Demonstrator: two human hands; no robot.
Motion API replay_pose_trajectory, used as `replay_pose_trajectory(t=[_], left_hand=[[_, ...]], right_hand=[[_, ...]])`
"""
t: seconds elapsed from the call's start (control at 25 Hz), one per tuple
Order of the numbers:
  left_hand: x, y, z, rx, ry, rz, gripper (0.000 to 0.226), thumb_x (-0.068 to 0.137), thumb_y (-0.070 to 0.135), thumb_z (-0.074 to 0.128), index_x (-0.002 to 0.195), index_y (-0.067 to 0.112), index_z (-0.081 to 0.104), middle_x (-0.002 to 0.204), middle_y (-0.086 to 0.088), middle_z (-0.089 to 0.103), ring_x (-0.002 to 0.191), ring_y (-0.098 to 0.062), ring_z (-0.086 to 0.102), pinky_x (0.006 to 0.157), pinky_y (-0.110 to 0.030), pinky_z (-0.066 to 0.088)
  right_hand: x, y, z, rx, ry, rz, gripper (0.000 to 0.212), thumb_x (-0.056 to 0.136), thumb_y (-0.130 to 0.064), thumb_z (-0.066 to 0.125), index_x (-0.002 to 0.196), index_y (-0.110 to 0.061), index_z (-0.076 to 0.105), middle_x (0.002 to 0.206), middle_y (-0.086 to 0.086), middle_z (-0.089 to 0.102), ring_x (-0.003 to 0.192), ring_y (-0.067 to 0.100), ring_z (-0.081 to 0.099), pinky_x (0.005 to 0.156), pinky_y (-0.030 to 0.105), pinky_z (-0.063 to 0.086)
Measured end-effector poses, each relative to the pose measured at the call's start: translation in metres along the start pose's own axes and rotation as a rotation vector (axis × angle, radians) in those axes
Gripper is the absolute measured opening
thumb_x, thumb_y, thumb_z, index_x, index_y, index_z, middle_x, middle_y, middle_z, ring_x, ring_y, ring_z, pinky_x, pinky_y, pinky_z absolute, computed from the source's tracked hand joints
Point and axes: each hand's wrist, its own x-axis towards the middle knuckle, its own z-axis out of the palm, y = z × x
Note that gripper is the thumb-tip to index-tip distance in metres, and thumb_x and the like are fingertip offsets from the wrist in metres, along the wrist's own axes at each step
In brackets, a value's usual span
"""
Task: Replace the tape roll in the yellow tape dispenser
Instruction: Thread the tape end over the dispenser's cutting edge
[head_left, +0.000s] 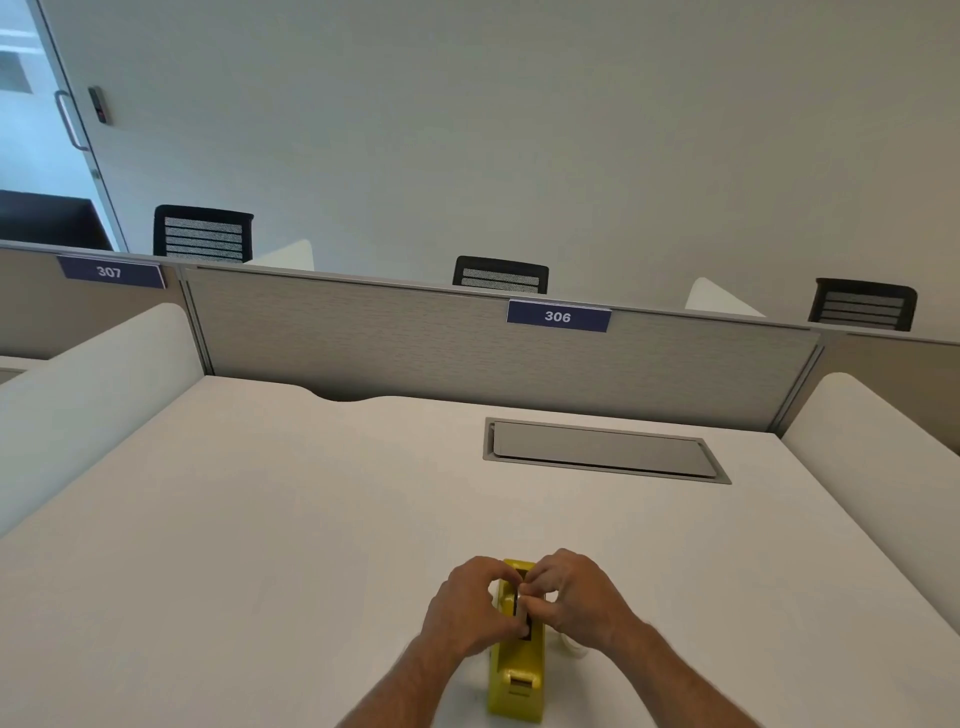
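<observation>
The yellow tape dispenser (517, 675) stands lengthwise on the white desk (260, 519) near its front edge, cutter end toward me. My left hand (470, 605) and my right hand (574, 597) meet over the dispenser's roll slot, fingertips pinched on a small pale piece at the top of the slot, likely the tape roll (519, 603); most of it is hidden by my fingers. A pale object (571, 649), possibly another tape roll, lies on the desk just right of the dispenser, partly under my right wrist.
A grey cable hatch (602, 449) is set into the desk at the back right. A grey partition (467, 348) labelled 306 closes the far side, with white side dividers (93, 384) left and right. Black chairs (202, 234) stand beyond.
</observation>
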Motion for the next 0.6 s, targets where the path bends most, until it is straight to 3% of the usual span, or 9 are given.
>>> replay_pose_trajectory(t=[0.36,0.6], left_hand=[[0.0005,0.0013,0.0008,0.013,0.003,-0.022,0.058,0.061,0.049,0.087,0.114,0.04,0.064,0.133,0.016,0.056,0.114,-0.011,0.057,0.097,-0.035,0.055],[0.0001,0.0024,0.0015,0.033,0.008,-0.024,0.056,0.061,0.05,0.086,0.113,0.041,0.065,0.133,0.016,0.057,0.112,-0.011,0.059,0.096,-0.035,0.055]], right_hand=[[-0.0013,-0.0015,0.0031,-0.029,0.032,0.015,0.028,0.075,-0.048,0.06,0.09,-0.032,0.077,0.091,-0.014,0.073,0.086,0.004,0.056,0.073,0.028,0.052],[-0.0024,-0.0038,0.0084,-0.025,0.067,0.036,0.023,0.077,-0.047,0.061,0.086,-0.033,0.077,0.088,-0.016,0.071,0.085,0.004,0.055,0.07,0.024,0.049]])
